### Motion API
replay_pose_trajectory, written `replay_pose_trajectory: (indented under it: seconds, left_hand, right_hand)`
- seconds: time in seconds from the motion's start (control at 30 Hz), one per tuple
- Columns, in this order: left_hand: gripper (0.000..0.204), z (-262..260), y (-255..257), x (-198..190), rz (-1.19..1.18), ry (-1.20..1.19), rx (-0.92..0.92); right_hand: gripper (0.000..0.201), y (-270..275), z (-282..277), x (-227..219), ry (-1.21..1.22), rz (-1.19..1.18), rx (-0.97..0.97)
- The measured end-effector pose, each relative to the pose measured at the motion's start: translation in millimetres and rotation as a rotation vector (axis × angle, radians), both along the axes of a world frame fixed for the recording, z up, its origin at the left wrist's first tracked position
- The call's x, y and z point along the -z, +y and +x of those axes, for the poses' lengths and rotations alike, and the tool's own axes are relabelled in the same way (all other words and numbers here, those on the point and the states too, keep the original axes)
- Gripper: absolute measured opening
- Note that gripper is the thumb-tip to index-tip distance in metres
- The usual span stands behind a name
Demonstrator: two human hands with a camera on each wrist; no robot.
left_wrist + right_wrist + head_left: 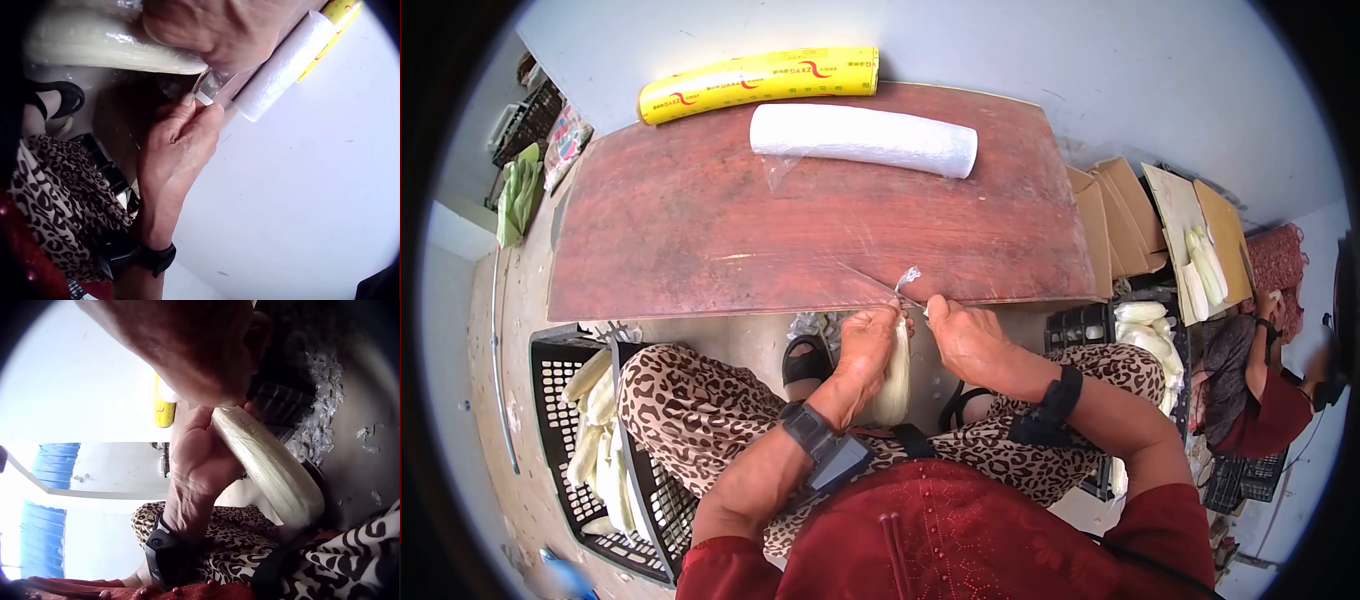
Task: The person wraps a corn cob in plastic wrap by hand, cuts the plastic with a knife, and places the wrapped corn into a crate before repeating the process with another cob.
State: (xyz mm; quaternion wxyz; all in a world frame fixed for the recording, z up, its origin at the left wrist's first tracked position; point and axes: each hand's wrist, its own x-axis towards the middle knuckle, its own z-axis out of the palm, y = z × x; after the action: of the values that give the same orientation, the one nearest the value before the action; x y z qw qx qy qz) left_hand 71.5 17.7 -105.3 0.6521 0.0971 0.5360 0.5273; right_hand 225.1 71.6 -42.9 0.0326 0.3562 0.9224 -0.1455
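My left hand (865,345) grips the upper end of a pale ear of corn in its husk (890,390), wrapped in shiny clear film. The ear hangs down between the knees; its lower part shows in the right wrist view. Close beside it, my right hand (972,342) holds a thin-bladed knife (866,276) by its white handle (204,98). The blade points left over the table's front edge and crosses a twisted tuft of film (909,275) above the left fist. Both hands are nearly together; the left fingertips are partly hidden.
On the red-brown table (800,230) lie a white film roll (865,138) and a yellow roll (760,82). Black crates with pale ears stand left (655,480) and right (1080,325). Film scraps (322,400) litter the floor. Another person (1265,400) sits at right.
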Motion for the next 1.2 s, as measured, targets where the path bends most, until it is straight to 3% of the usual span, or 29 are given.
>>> replay_pose_trajectory:
  seconds: [0.43, 0.73, 0.97, 1.07, 1.2]
  left_hand:
    - [0.022, 7, 0, -9, 0.026, -0.038, -0.079]
    - [0.025, 1, 1, -12, -0.003, 0.075, -0.032]
    - [0.016, -3, -5, -8, 0.013, 0.046, 0.043]
    - [0.017, 0, -15, -4, 0.051, 0.024, 0.084]
    - [0.018, 3, -19, -13, 0.104, -0.036, 0.172]
  right_hand:
    - [0.019, -2, -5, 8, 0.052, 0.038, -0.011]
    - [0.018, -8, 18, 0, -0.035, 0.006, -0.016]
    - [0.017, -10, 28, -12, -0.13, -0.012, 0.032]
    - [0.018, -1, 24, -21, -0.149, -0.13, 0.102]
    - [0.016, 17, 28, -18, 0.175, 0.036, 0.164]
